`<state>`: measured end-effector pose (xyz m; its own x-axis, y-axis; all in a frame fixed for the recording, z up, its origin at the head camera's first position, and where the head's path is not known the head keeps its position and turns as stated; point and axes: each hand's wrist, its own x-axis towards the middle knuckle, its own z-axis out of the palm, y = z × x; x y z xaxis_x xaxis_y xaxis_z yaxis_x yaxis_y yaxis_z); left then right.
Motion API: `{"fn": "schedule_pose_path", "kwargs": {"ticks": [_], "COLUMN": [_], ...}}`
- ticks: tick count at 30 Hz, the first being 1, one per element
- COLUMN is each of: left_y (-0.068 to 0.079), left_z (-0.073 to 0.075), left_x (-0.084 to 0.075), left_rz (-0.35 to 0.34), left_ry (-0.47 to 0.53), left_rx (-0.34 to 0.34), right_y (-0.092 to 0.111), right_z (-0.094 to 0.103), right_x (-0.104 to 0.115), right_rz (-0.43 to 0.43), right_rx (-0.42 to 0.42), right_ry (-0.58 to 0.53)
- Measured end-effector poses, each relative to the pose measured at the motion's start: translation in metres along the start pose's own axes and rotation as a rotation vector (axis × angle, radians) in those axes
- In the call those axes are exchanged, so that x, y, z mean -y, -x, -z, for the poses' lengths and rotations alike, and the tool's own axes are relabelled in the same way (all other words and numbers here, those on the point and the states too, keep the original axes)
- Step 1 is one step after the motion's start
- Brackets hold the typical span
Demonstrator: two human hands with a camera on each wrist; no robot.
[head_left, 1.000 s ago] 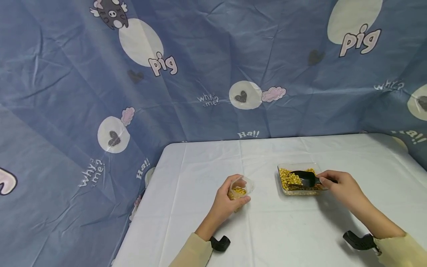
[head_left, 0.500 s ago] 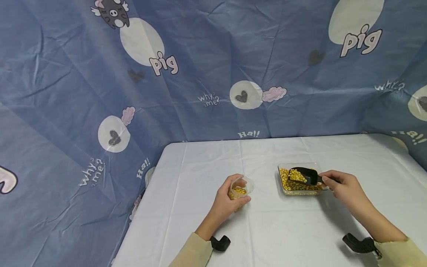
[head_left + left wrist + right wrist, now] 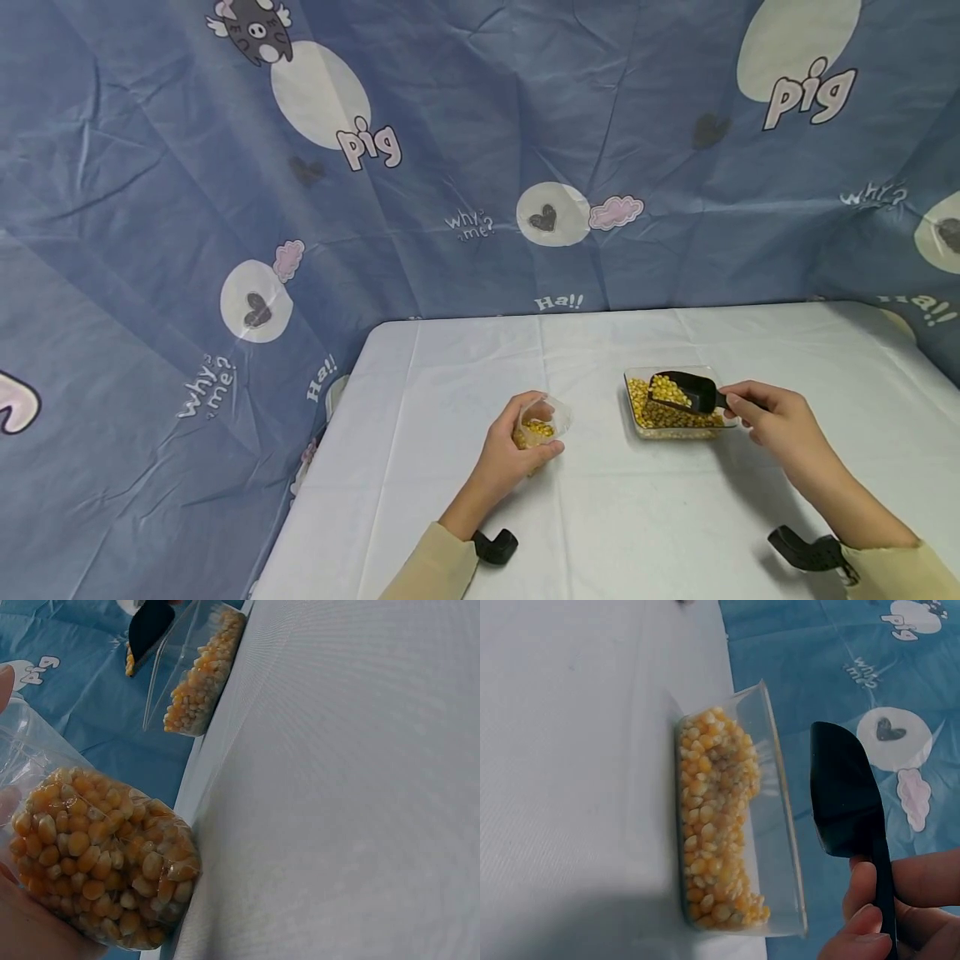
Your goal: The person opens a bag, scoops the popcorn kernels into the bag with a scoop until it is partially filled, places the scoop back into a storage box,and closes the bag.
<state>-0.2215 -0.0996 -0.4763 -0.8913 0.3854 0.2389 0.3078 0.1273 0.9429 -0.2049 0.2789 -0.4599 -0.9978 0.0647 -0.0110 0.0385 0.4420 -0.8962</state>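
Observation:
My left hand (image 3: 510,442) holds a clear plastic bag (image 3: 105,855) partly filled with corn kernels, its mouth spread between thumb and fingers and its bottom near the tabletop. The right hand (image 3: 776,421) pinches the handle of a black scoop (image 3: 696,392), which carries a heap of corn kernels (image 3: 666,390). In the right wrist view the scoop (image 3: 847,795) hangs above the rim of a clear rectangular container (image 3: 784,817), apart from it. Corn kernels (image 3: 716,825) lie inside that container, which stands on the table right of the bag.
A white cloth covers the table (image 3: 600,517). Behind and to the left hangs a blue printed curtain (image 3: 450,150). Black wrist mounts (image 3: 495,547) sit at both sleeves, close above the tabletop.
The right hand has lifted the scoop out of the kernels in the container, raising it slightly with a load of corn in it. The left hand and bag have stayed put.

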Motion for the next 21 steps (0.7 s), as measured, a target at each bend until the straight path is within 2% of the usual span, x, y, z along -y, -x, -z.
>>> {"fn": "schedule_pose_path", "kwargs": {"ticks": [10,16,21], "left_y": [-0.001,0.001,-0.003], "left_z": [0.001,0.001,-0.001], "left_x": [0.002,0.002,0.021], "left_rz": [-0.002,0.007,0.005], "left_ry": [0.002,-0.015,-0.021], "left_rx": [-0.011,0.003,-0.002], "right_y": [0.000,0.001,0.002], "right_z": [-0.005,-0.012,-0.019], "right_x": [0.009,0.016,0.023], "right_rz": [-0.026,-0.003,0.011], "right_rx": [0.012,0.010,0.018], "right_ry": [-0.018,-0.039,-0.059]}}
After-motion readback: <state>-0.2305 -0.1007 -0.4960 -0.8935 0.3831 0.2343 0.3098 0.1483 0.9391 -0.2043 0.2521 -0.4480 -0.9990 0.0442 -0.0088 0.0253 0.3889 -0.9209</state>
